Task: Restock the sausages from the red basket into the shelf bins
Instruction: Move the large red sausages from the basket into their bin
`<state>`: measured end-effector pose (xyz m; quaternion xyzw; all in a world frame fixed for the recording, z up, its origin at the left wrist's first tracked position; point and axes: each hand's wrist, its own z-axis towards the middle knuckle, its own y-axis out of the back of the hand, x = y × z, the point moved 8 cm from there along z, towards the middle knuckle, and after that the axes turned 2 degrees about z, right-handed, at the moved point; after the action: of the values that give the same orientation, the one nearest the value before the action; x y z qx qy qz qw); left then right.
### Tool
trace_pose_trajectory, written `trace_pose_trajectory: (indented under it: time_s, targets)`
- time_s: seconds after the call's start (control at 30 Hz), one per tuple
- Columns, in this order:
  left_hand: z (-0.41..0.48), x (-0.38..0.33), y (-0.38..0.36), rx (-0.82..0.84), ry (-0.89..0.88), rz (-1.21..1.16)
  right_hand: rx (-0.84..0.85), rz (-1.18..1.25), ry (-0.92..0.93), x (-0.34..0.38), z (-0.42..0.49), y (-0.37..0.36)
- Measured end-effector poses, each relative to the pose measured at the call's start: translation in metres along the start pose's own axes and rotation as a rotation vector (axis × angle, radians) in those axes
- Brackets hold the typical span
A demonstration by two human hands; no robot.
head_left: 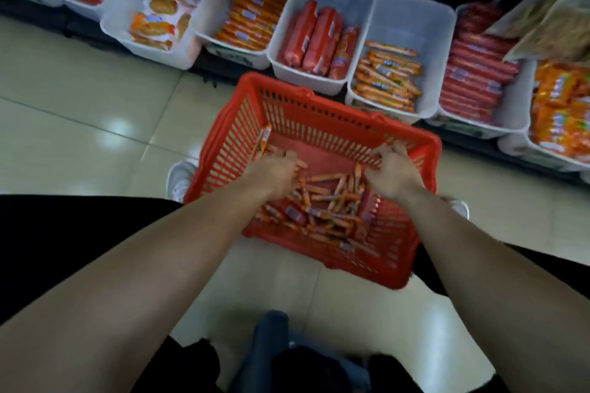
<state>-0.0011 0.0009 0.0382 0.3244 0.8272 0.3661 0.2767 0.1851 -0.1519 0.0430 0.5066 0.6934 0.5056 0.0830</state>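
Pale glossy floor tiles (79, 112) spread out below me, with blurred spots of light on them. The red basket (322, 107) sits on the tiles right in front of me, its far corner just beside the shelf. My left shoe (180, 180) rests on the floor against the basket's left side, and my right shoe (459, 207) shows at its right. Along the far edge of the floor runs a low dark shelf (220, 70). It carries a row of white bins (412, 19) packed side by side, their fronts overhanging its edge.

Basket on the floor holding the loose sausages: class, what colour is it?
Red basket, with slotted sides; shows best in the head view.
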Motion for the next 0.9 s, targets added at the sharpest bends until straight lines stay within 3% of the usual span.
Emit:
trace_pose_trajectory:
  time_s: [0.2,0.47,0.57,0.7,0.9]
  targets:
    - [0.025,0.002,-0.043,0.129,-0.009,0.042,0.145,0.098,-0.311,-0.060,-0.001,-0.081]
    - [0.065,0.022,-0.061,0.201,0.092,-0.099,-0.068,0.148,-0.597,-0.066,0.010,-0.127]
    - [0.068,0.045,-0.069,0.237,0.119,-0.093,-0.039,0.113,-0.567,-0.071,0.022,-0.136]
    - [0.060,0.068,-0.090,0.374,0.101,0.008,0.092,0.095,-0.369,-0.062,0.031,-0.157]
    - [0.066,0.056,-0.102,0.453,-0.030,0.168,0.233,0.105,-0.247,-0.064,0.022,-0.169]
